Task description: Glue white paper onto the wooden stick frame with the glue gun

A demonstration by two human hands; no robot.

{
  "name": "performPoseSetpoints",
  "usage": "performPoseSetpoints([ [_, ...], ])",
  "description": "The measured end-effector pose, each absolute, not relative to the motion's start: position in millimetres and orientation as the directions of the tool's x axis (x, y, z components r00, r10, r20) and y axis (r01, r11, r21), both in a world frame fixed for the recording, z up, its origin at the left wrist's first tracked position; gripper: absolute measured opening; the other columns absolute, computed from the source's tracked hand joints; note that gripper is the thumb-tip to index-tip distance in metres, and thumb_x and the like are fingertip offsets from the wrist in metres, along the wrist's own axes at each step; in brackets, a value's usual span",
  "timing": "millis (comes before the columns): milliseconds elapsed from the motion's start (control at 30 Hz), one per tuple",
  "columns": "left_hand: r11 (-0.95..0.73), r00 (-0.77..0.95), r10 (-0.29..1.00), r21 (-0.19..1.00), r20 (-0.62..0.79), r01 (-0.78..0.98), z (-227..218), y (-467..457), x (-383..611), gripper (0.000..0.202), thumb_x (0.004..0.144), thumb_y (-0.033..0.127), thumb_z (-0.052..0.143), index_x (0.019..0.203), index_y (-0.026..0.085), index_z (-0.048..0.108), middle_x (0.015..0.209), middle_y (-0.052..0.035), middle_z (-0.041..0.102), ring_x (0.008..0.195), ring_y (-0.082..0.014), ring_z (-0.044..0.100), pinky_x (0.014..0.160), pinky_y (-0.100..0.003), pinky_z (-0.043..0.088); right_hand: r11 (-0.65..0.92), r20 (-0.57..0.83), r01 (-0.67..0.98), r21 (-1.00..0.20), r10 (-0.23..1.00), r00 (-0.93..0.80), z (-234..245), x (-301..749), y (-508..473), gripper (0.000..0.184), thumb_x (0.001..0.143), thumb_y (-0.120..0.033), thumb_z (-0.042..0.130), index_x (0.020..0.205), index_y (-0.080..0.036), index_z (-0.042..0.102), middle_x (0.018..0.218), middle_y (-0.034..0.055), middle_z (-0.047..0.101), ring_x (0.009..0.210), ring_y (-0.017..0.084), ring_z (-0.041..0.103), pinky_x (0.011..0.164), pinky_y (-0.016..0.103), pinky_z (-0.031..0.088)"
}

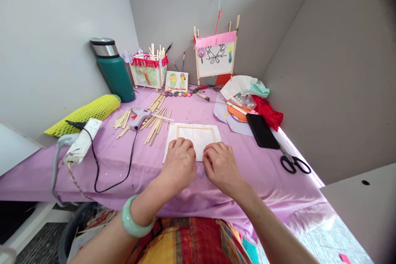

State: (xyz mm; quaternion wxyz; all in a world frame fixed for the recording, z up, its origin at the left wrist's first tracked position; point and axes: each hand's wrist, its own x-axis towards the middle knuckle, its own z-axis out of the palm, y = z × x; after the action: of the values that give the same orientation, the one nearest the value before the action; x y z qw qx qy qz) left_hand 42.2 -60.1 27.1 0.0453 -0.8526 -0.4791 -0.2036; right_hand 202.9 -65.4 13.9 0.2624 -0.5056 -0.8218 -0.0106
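A white sheet (pixel 171 130) lies flat before me on the purple cloth. A thin wooden stick frame (pixel 196 127) rests on it; its far side and upper parts of both sides show. My left hand (pixel 181 161), a green bangle on its wrist, has its fingers curled down at the sheet's near left part. Opposite, my right hand (pixel 221 167) is closed with its fingertips at the near right part. Both hands seem to grip the sheet's near edge, though my fingers hide the contact and the frame's near side.
Left of the sheet are loose wooden sticks (pixel 157 130), a corded glue gun (pixel 140 118) and a power strip (pixel 83 142). A green bottle (pixel 114 75) stands behind them. On the right lie a black phone (pixel 262 131) and scissors (pixel 295 164). A paper lantern (pixel 215 62) stands at the back.
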Motion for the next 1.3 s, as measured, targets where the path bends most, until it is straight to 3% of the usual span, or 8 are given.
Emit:
performPoseSetpoints([
  [133, -0.503, 0.424, 0.838, 0.189, 0.343, 0.843, 31, -58, 43, 0.013, 0.079, 0.013, 0.052, 0.076, 0.014, 0.064, 0.092, -0.0095, 0.06, 0.094, -0.0253, 0.048, 0.083, -0.043, 0.039, 0.458, 0.444, 0.837, -0.301, 0.844, -0.301, 13, 203, -69, 0.004, 0.083, -0.015, 0.056, 0.084, -0.017, 0.058, 0.092, 0.006, 0.063, 0.09, 0.023, 0.05, 0.078, 0.037, 0.035],
  [233, -0.486, 0.41, 0.853, 0.204, 0.324, 0.85, 33, -58, 44, 0.014, 0.08, 0.015, 0.051, 0.077, 0.014, 0.065, 0.092, -0.0096, 0.061, 0.096, -0.0257, 0.048, 0.083, -0.044, 0.038, 0.497, 0.528, 0.797, -0.342, 0.803, -0.275, 11, 207, -77, 0.015, 0.085, -0.018, 0.057, 0.1, -0.017, 0.059, 0.101, 0.0078, 0.062, 0.095, 0.023, 0.05, 0.082, 0.037, 0.036],
  [467, -0.468, 0.398, 0.866, 0.207, 0.303, 0.859, 34, -56, 44, 0.015, 0.079, 0.014, 0.051, 0.075, 0.014, 0.066, 0.092, -0.0096, 0.061, 0.096, -0.0264, 0.048, 0.082, -0.044, 0.039, 0.583, 0.608, 0.777, -0.24, 0.714, -0.347, 5, 205, -88, 0.015, 0.091, -0.018, 0.052, 0.094, -0.02, 0.066, 0.092, 0.0048, 0.065, 0.088, 0.02, 0.049, 0.079, 0.037, 0.033],
  [867, -0.472, 0.387, 0.858, 0.219, 0.338, 0.854, 32, -56, 44, 0.014, 0.078, 0.014, 0.054, 0.071, 0.016, 0.066, 0.093, -0.0087, 0.061, 0.095, -0.0261, 0.049, 0.081, -0.045, 0.04, 0.528, 0.563, 0.826, -0.196, 0.751, -0.346, 2, 196, -83, 0.015, 0.093, -0.019, 0.052, 0.091, -0.02, 0.066, 0.085, 0.0034, 0.065, 0.082, 0.019, 0.047, 0.075, 0.035, 0.03],
  [1033, -0.479, 0.308, 0.821, 0.286, 0.481, 0.83, 34, -56, 35, 0.016, 0.077, 0.012, 0.058, 0.091, 0.016, 0.065, 0.1, -0.0082, 0.06, 0.097, -0.0254, 0.049, 0.083, -0.043, 0.042, 0.517, 0.561, 0.836, -0.184, 0.754, -0.343, 0, 195, -79, 0.012, 0.091, -0.018, 0.054, 0.089, -0.02, 0.065, 0.085, 0.0033, 0.065, 0.083, 0.019, 0.047, 0.074, 0.035, 0.03],
  [1167, -0.518, 0.202, 0.705, 0.299, 0.679, 0.801, 31, -67, 18, 0.012, 0.083, 0.01, 0.053, 0.087, 0.015, 0.063, 0.089, -0.0078, 0.061, 0.088, -0.0223, 0.051, 0.08, -0.041, 0.044, 0.511, 0.563, 0.837, -0.196, 0.758, -0.331, -1, 195, -79, 0.009, 0.089, -0.016, 0.057, 0.089, -0.02, 0.065, 0.085, 0.0022, 0.066, 0.083, 0.019, 0.048, 0.075, 0.036, 0.029],
  [1300, -0.665, 0.318, 0.596, 0.232, 0.737, 0.71, 10, -92, 9, 0.016, 0.084, 0.007, 0.054, 0.094, 0.014, 0.064, 0.086, -0.0071, 0.065, 0.082, -0.0194, 0.054, 0.074, -0.037, 0.047, 0.521, 0.575, 0.827, -0.213, 0.751, -0.325, -2, 195, -80, 0.01, 0.088, -0.015, 0.058, 0.089, -0.021, 0.066, 0.086, 0.002, 0.066, 0.084, 0.019, 0.048, 0.076, 0.036, 0.03],
])
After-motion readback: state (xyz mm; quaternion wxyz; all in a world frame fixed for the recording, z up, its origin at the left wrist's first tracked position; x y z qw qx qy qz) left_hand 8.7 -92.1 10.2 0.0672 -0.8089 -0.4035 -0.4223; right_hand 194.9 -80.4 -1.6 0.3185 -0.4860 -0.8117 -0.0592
